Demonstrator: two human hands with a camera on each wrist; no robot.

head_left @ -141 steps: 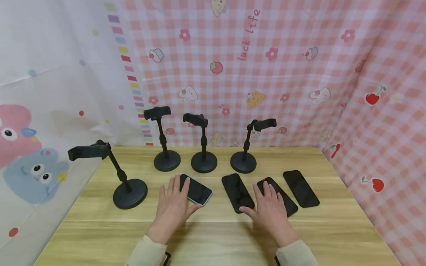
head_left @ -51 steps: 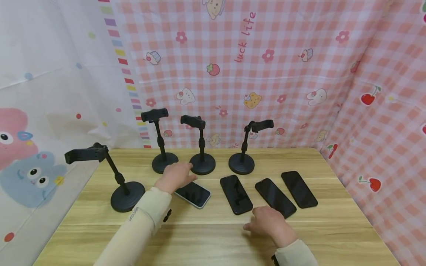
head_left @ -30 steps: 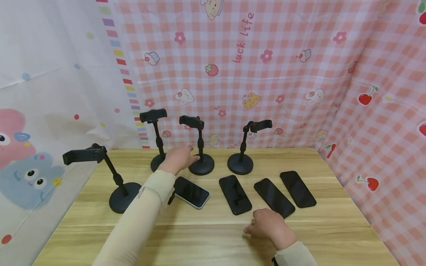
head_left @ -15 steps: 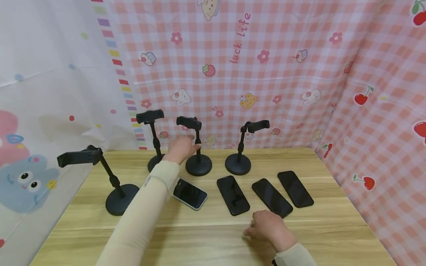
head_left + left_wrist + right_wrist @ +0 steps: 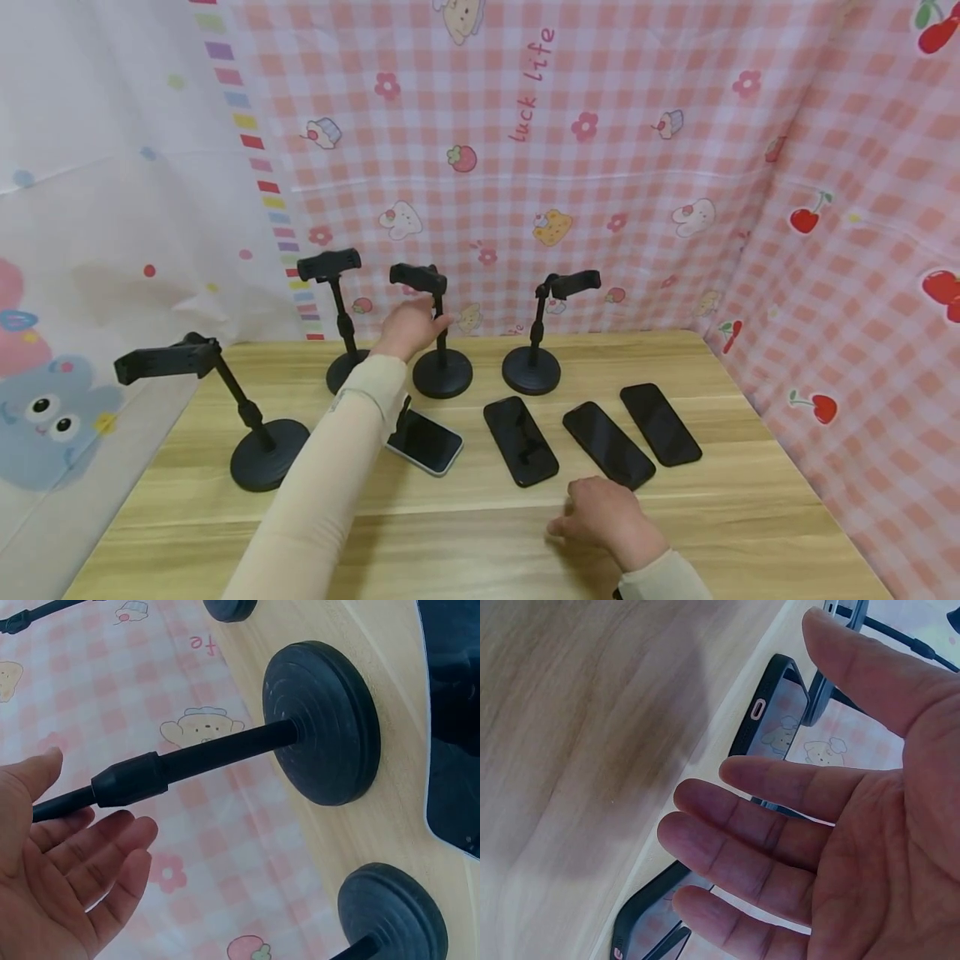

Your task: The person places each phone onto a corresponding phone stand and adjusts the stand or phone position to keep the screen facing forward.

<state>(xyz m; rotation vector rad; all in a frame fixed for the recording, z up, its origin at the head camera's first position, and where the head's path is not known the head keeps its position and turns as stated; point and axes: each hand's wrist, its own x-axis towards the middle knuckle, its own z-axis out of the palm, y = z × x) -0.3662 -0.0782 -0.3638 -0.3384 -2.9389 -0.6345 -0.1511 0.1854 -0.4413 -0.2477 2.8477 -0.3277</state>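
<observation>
A cream sleeve [image 5: 330,483] hides a corner of the white-edged phone [image 5: 427,442] and some of the left back stand [image 5: 345,325]. Behind the phone, the middle stand [image 5: 442,375] is upright on the counter [image 5: 465,542], its upper end hidden by the left hand [image 5: 408,327] in the left wrist view. Thumb and loosely bent fingers flank its pole [image 5: 225,751], unclenched; I cannot tell whether they touch. The right hand [image 5: 603,515], fingertips mostly hidden from the head camera, is slack and holds nothing, in front and right of the phone.
</observation>
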